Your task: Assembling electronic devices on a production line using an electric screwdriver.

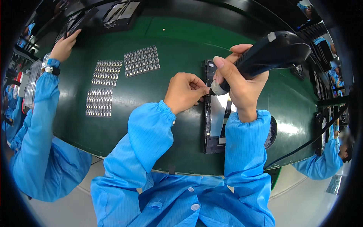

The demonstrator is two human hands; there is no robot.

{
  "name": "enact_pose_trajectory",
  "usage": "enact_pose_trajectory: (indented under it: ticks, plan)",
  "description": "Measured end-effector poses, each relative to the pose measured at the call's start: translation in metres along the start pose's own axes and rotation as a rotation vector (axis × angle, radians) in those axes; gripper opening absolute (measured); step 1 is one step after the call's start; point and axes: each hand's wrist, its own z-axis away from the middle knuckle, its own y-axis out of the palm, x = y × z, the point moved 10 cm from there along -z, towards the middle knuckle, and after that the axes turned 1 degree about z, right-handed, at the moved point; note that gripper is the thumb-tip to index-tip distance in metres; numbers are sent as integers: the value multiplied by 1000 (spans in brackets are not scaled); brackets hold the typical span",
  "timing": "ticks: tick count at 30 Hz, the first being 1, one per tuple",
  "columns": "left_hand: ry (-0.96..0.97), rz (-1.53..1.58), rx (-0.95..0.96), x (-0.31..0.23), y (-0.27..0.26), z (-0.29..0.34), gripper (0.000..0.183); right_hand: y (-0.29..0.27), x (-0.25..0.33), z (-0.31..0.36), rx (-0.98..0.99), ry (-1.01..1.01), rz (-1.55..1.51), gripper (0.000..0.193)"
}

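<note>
My right hand is wrapped round a thick black handheld tool, its grey-wrapped tip pointing down to the left. Under that tip lies a black rectangular device housing with a pale, shiny panel inside, partly covered by my right hand and sleeve. At the housing's left edge, my left hand has thumb and fingertips pinched together close beside the tool's tip. Whatever is between those fingertips is hidden or too small to make out.
Three panels of small circuit boards lie left of my hands on the green table. A round black object sits right of my sleeve. A cable crosses the right side. At far left, a co-worker's hand holds a dark part.
</note>
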Motion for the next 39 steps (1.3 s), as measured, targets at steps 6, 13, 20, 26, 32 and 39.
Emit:
enact_pose_trajectory:
  ticks: [6, 13, 20, 26, 32, 39]
  plan:
    - [5, -12, -4, 2, 0, -2, 12, -1, -3, 1, -11, 16, -16, 26]
    - [27, 0, -16, 3, 0, -2, 10, 12, 5, 8, 89, -71, 125, 30]
    - [26, -6, -22, 1, -3, -2, 9, 15, 2, 8, 79, -27, 82, 33]
    - [33, -26, -16, 0, -1, -3, 9, 11, -3, 10, 67, -10, 60, 33]
    - [-18, -18, 22, -1, 5, -2, 13, -15, 14, 7, -56, -24, 45, 33]
    - [-33, -63, 1, 3, 3, 2, 23, -121, 77, 38, -119, -159, 51, 41]
